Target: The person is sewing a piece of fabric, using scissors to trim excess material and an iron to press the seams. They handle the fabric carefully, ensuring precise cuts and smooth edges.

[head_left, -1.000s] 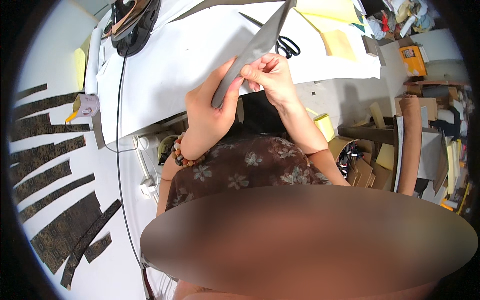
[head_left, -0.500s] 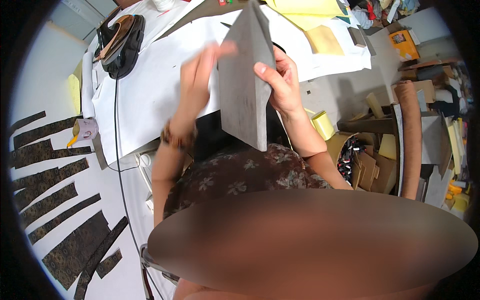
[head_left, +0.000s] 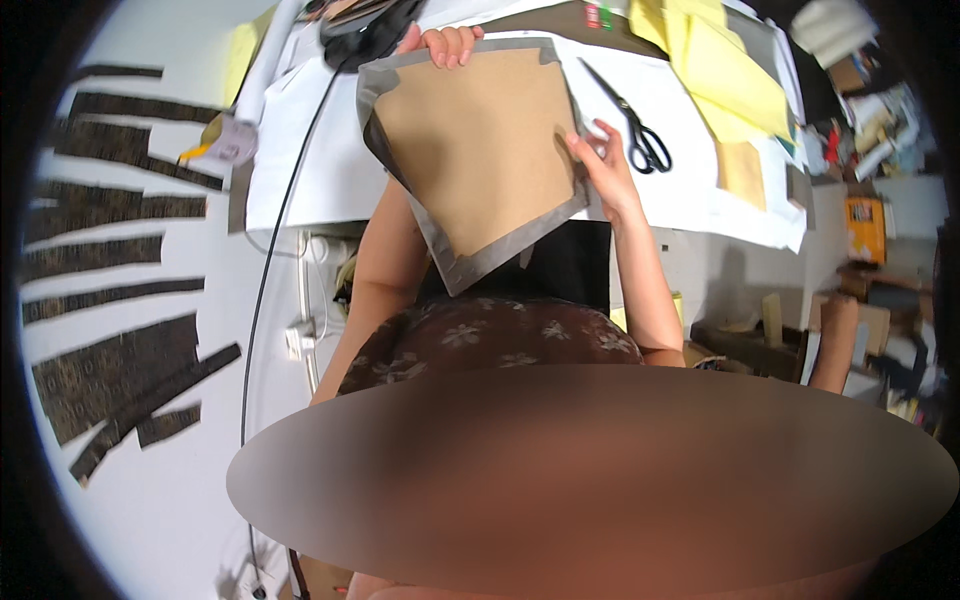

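Observation:
A tan board (head_left: 470,150) with a grey border folded round its edges is held tilted above the white paper (head_left: 290,175). My left hand (head_left: 450,45) grips its top edge, fingers curled over the front. My right hand (head_left: 605,170) holds the right edge, its fingertips at the border and some fingers partly raised. The left border looks slightly lifted, showing a dark gap. Black scissors (head_left: 640,140) lie on the paper just right of the board.
A black iron (head_left: 355,40) sits at the back left, its cord (head_left: 270,275) hanging down. Yellow sheets (head_left: 720,80) lie at the back right. Dark patterned strips (head_left: 110,250) and a small cup (head_left: 230,140) are at the left. Boxes and scraps (head_left: 860,330) crowd the right.
The grey piece has turned from edge-on to show its tan face. My left hand has moved up to the top edge, and my right hand has shifted rightward along with the piece.

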`<state>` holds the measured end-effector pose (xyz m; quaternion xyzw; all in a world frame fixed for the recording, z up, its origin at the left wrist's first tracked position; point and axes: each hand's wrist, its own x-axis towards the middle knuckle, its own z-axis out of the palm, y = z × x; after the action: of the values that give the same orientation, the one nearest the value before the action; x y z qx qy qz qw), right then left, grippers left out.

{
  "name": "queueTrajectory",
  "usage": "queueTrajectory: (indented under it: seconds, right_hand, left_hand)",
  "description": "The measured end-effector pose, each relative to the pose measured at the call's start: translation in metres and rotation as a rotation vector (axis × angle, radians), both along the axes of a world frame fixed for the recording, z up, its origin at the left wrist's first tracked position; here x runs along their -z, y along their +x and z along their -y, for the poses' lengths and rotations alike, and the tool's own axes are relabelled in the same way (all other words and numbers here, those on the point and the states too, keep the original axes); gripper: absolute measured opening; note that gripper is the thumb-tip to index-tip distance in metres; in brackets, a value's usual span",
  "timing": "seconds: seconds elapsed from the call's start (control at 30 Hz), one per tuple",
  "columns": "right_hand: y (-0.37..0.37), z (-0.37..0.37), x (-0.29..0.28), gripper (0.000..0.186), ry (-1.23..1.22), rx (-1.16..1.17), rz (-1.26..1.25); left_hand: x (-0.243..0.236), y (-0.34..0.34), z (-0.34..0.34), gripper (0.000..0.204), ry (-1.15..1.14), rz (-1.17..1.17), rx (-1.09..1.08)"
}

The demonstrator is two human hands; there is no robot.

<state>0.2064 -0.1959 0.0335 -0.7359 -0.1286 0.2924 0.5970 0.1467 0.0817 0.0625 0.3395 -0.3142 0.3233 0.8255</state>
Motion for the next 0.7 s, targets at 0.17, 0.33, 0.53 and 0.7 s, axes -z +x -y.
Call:
queueTrajectory:
  seconds: [0.17, 0.33, 0.53, 0.7]
  right_hand:
    - [-0.001, -0.017, 0.015, 0.044, 0.177, -0.195, -0.217]
    - [0.026, -0.020, 0.005, 0.036, 0.031, -0.202, -0.097]
    - [0.046, -0.014, -0.011, 0.038, -0.497, -0.276, 0.829]
    - [0.104, 0.064, -0.034, 0.021, -0.715, -0.122, 1.395]
  left_hand:
    - [0.035, -0.045, -0.007, 0.042, -0.210, -0.137, -0.088]
    - [0.099, -0.165, -0.063, 0.049, -0.585, -0.568, -0.483]
    - [0.072, -0.206, -0.015, 0.016, 0.067, -1.149, -1.041]
    - [0.066, -0.192, 0.012, 0.016, 0.597, -1.272, -1.390]
